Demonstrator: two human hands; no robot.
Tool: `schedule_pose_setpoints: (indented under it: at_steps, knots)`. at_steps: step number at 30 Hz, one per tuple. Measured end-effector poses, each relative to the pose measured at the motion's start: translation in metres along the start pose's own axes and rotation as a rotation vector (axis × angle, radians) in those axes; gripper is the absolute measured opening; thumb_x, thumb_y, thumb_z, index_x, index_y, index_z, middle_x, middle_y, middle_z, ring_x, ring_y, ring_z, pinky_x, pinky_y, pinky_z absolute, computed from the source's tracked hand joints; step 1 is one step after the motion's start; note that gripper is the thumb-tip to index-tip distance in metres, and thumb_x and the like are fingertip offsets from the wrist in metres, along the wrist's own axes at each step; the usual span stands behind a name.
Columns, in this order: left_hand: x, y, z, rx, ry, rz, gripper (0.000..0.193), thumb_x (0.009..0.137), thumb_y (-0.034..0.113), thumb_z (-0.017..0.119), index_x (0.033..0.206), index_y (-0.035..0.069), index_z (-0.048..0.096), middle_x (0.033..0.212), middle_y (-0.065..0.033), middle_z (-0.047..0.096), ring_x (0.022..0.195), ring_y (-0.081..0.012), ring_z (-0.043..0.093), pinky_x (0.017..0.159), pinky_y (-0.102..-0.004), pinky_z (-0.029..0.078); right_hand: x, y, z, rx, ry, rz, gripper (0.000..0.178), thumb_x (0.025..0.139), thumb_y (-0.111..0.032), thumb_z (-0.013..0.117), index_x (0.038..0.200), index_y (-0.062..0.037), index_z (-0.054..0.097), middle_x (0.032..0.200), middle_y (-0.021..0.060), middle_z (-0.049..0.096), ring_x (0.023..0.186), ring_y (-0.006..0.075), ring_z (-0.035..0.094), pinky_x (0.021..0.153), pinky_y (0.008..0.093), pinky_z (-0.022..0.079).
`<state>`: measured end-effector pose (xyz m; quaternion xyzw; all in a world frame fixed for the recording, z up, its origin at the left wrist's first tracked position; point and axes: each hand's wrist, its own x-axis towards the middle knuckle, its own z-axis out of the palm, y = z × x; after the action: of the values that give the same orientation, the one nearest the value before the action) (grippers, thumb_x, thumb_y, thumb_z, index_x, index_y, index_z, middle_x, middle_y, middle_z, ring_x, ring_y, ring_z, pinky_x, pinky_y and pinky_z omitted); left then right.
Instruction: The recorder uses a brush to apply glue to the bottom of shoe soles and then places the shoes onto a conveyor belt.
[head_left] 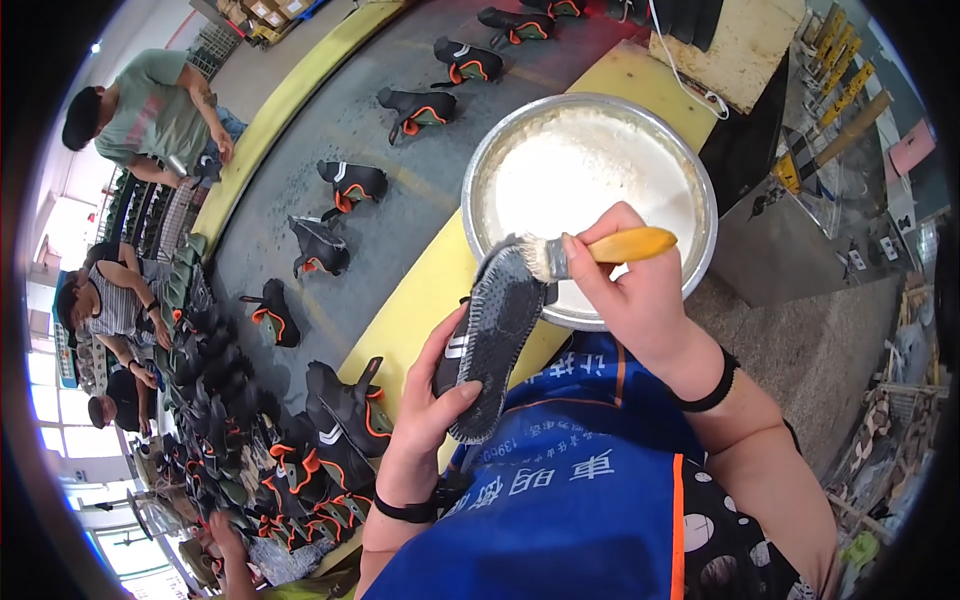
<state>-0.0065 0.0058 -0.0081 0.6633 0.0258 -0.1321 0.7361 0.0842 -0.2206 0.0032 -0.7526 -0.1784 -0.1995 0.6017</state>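
My left hand [433, 405] is closed around a black shoe upper [500, 325], its stitched underside turned up toward me and its toe end pointing at the bowl. In my right hand [635, 290] is a paintbrush [622, 246] with a yellow wooden handle. Its pale, coated bristles touch the sole near the toe. Beneath the brush and the toe stands a wide metal bowl [478, 165] holding a thick white liquid [570, 165]. The side of the upper facing down is mostly hidden.
A grey conveyor belt [290, 180] carries several black and orange shoe uppers [350, 183] in a row. More uppers [290, 480] are heaped at lower left. Yellow ledges [420, 290] border the belt. People [165, 130] work across it. A metal cabinet [790, 250] stands right.
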Motion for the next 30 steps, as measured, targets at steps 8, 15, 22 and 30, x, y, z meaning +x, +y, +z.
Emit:
schedule_pose_setpoints:
  at_steps: [8, 15, 22, 30]
  knots:
    - [0.002, -0.008, -0.002, -0.184, 0.154, -0.029, 0.081, 0.076, 0.013, 0.062, 0.151, 0.001, 0.031, 0.138, -0.0168, 0.052, 0.125, -0.0255, 0.055, 0.107, -0.0378, 0.042, -0.027, -0.027, 0.014, 0.051, -0.142, 0.119, 0.018, 0.091, -0.009, 0.068, 0.081, -0.0033, 0.054, 0.058, 0.0042, 0.053, 0.048, 0.0116, 0.053, 0.048, 0.0267, 0.040]
    - [0.002, -0.012, -0.009, 0.009, 0.048, 0.170, 0.082, 0.076, 0.013, 0.066, 0.150, -0.001, 0.033, 0.137, -0.0165, 0.052, 0.123, -0.0230, 0.055, 0.106, -0.0361, 0.041, -0.002, -0.012, 0.003, -0.107, -0.130, 0.140, 0.019, 0.090, -0.012, 0.067, 0.080, -0.0034, 0.053, 0.059, 0.0078, 0.056, 0.050, 0.0227, 0.058, 0.050, 0.0326, 0.044]
    - [-0.008, -0.004, -0.012, -0.217, -0.064, -0.112, 0.079, 0.078, 0.019, 0.064, 0.148, -0.003, 0.036, 0.139, -0.0182, 0.052, 0.127, -0.0260, 0.054, 0.108, -0.0367, 0.041, 0.023, -0.002, -0.005, -0.007, 0.010, -0.264, 0.008, 0.084, -0.003, 0.074, 0.087, -0.0025, 0.067, 0.082, 0.0084, 0.064, 0.071, 0.0183, 0.063, 0.063, 0.0287, 0.048]
    - [-0.009, 0.012, -0.005, -0.354, -0.129, -0.260, 0.074, 0.080, 0.017, 0.059, 0.148, -0.003, 0.038, 0.140, -0.0167, 0.053, 0.128, -0.0235, 0.053, 0.109, -0.0330, 0.039, 0.024, -0.017, -0.022, 0.009, -0.432, -0.337, 0.018, 0.076, -0.003, 0.078, 0.093, -0.0057, 0.073, 0.087, 0.0086, 0.066, 0.081, 0.0225, 0.064, 0.071, 0.0317, 0.050]
